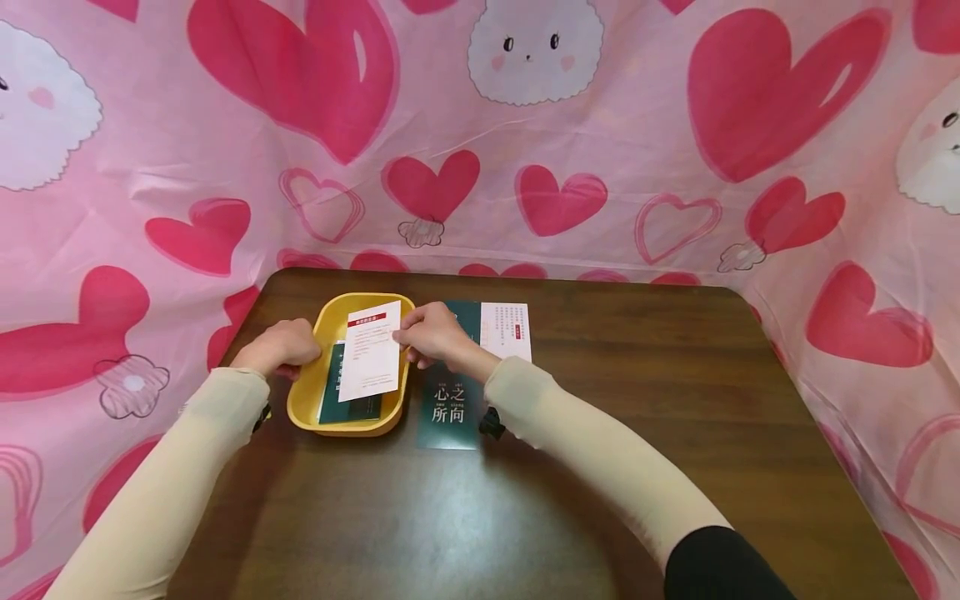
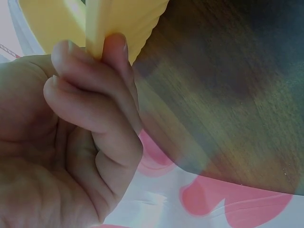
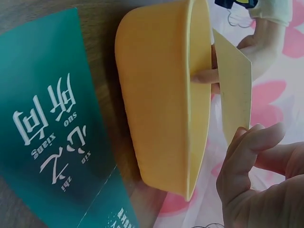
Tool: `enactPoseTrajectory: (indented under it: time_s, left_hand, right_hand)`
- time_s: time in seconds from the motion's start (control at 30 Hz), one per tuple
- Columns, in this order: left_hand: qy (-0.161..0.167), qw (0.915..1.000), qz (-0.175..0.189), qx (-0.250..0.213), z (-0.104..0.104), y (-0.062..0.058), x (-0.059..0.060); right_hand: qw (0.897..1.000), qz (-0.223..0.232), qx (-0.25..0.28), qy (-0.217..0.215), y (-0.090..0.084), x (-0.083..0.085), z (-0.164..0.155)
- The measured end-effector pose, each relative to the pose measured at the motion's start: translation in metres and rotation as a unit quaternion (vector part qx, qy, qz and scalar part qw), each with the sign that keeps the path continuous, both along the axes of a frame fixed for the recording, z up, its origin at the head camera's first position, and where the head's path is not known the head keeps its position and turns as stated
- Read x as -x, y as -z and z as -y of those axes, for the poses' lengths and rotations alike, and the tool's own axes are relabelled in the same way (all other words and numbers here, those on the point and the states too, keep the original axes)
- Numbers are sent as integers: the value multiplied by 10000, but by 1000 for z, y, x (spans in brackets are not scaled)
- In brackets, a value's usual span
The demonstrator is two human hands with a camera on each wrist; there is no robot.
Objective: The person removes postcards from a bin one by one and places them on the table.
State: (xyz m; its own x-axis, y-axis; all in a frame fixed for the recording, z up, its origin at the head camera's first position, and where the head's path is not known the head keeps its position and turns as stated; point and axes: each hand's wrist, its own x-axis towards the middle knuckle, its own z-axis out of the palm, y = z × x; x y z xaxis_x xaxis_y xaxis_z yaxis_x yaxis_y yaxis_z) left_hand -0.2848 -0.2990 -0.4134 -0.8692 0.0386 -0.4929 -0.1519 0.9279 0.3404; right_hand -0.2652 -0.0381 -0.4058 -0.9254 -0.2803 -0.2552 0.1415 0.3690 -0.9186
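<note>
A yellow plastic basket [image 1: 300,414] stands at the left of the table. My left hand [image 1: 288,343] grips its left rim; in the left wrist view the curled fingers [image 2: 95,104] pinch the yellow edge. My right hand [image 1: 438,333] holds a white printed card [image 1: 371,354] with a red heading by its right edge, over the basket. Dark green booklets [image 1: 352,408] lie inside, partly covered by the card. In the right wrist view, the card [image 3: 235,90] is tilted above the basket's rim, its lower end between thumb and fingers.
To the right of the basket, a dark green leaflet [image 1: 448,417] with white characters lies on the brown wooden table [image 1: 637,400]. A white printed sheet [image 1: 516,333] adjoins it, partly behind the right forearm. Pink heart-patterned cloth [image 1: 487,125] hangs behind and beside the table.
</note>
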Motion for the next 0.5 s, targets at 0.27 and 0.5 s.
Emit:
enactPoseTrajectory:
  time_s: [0.27, 0.5]
  left_hand:
    - [153, 9999, 38, -54, 4, 2, -1]
    - [238, 9996, 92, -74, 4, -2, -3]
  right_hand:
    - [9994, -170, -130, -257, 7, -6, -17]
    - [9991, -283, -25, -322, 12, -8, -32]
